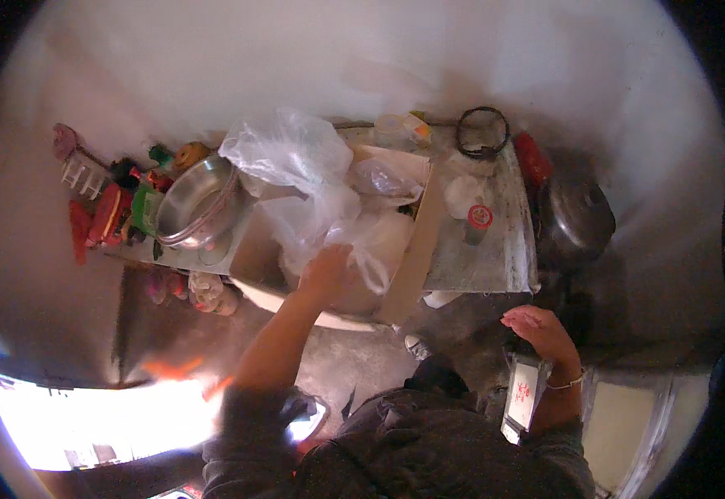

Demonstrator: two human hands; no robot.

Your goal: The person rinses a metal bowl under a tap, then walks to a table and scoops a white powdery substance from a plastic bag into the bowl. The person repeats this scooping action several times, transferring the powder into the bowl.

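My left hand (326,273) reaches into an open cardboard box (413,262) on the table and touches the knotted part of a clear plastic bag (372,243). Whether its fingers grip the bag is hidden. Another thin, crumpled plastic bag (287,150) rises over the back left of the box. A small clear packet (382,179) lies near the box's back right corner. Away from the box, my right hand (532,324) hangs in front of the table's right end, palm turned inward, with nothing seen in it; its fingers are slightly bent.
Steel basins (197,206) stand left of the box, beside a green packet (146,209) and red items. To the right are a jar with a red lid (480,217) and a black ring (483,132). A dark metal pot (577,218) stands past the table's right edge.
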